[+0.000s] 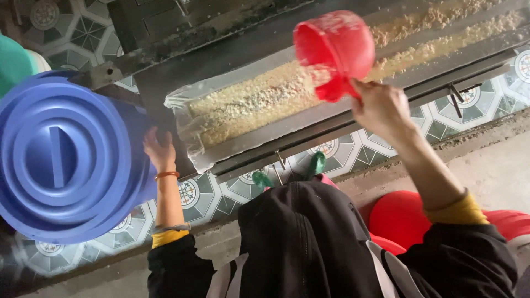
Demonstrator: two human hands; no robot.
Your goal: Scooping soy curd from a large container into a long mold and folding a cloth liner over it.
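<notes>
My right hand [381, 107] grips the handle of a red plastic scoop [333, 49], tipped on its side over a long trough [309, 129] lined with clear plastic. Pale crumbly mash [254, 102] fills the trough and streams from the scoop's mouth. My left hand [159, 149] rests at the left end of the trough, against the side of a big blue lidded barrel [63, 157], fingers spread and holding nothing. An orange band sits on that wrist.
The floor has patterned tiles [210, 196]. A red rounded container [403, 215] stands low at the right, beside my black jacket. Green sandals [316, 164] peek out under the trough. A teal object [14, 63] sits at the far left.
</notes>
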